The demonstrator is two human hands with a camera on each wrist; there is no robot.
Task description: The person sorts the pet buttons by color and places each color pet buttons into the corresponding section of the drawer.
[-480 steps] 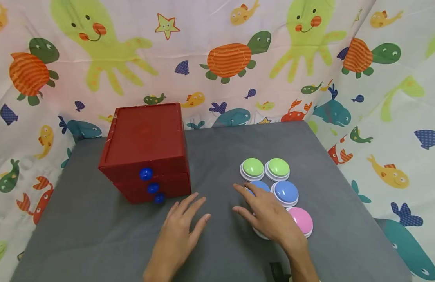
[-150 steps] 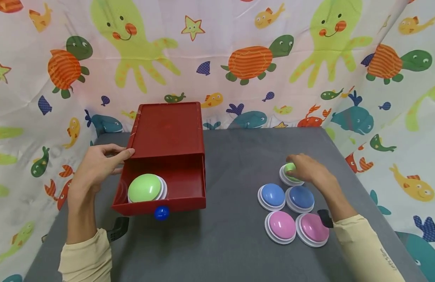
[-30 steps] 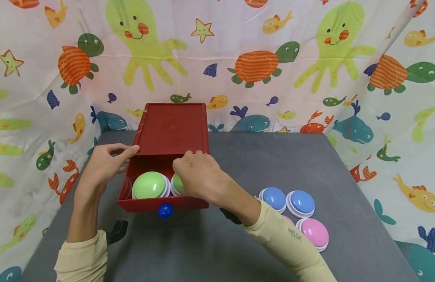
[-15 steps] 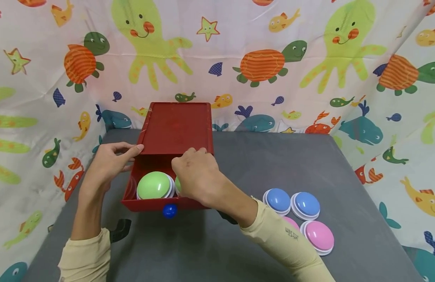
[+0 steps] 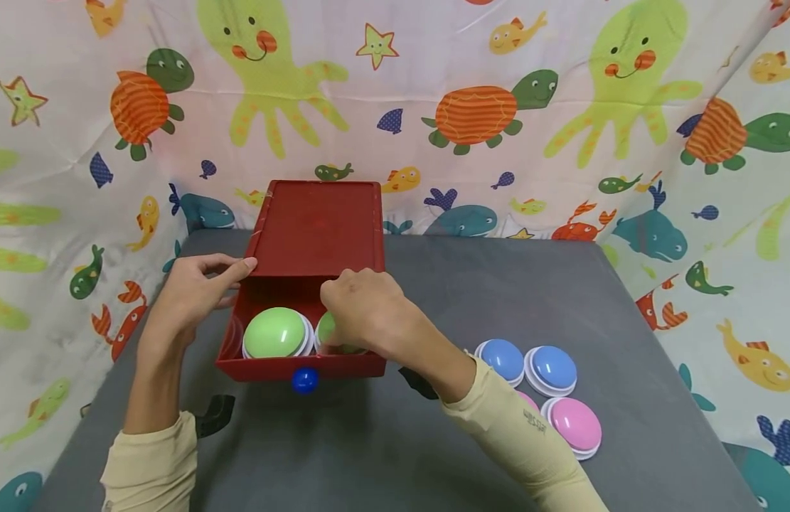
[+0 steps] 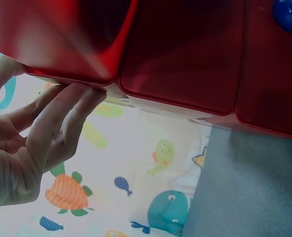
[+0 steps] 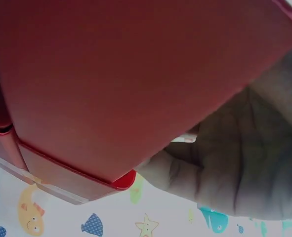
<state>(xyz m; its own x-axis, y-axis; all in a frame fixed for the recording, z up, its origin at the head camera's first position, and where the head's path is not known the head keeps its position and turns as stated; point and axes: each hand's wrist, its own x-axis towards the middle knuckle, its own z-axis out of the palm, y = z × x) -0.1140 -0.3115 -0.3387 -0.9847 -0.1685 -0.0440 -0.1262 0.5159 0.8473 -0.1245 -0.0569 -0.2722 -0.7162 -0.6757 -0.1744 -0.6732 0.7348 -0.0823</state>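
Observation:
A red drawer cabinet [image 5: 321, 227] stands left of centre with its upper drawer [image 5: 343, 368] pulled out. One green push button [image 5: 274, 333] with a white base lies in the drawer's left part. My right hand [image 5: 372, 313] reaches into the right part, its curled fingers holding a second green push button [image 5: 326, 326], which it largely covers. My left hand [image 5: 193, 291] grips the cabinet's front left corner, thumb at the top edge. In the left wrist view, its fingers [image 6: 62, 111] press the red side. The right wrist view has the drawer's red underside [image 7: 116, 84] hiding the right fingertips.
On the table to the right are two blue push buttons [image 5: 553, 368] and a pink push button [image 5: 574, 424]; another pink one is mostly behind the right forearm. A blue knob [image 5: 305, 380] sticks out from the drawer front. A printed curtain [image 5: 458, 163] surrounds the grey table [image 5: 471, 284].
Since the earliest frame the upper drawer has been opened and both green push buttons brought from the right into it. Over the last second my hands have hardly moved; slightly more of the second button shows.

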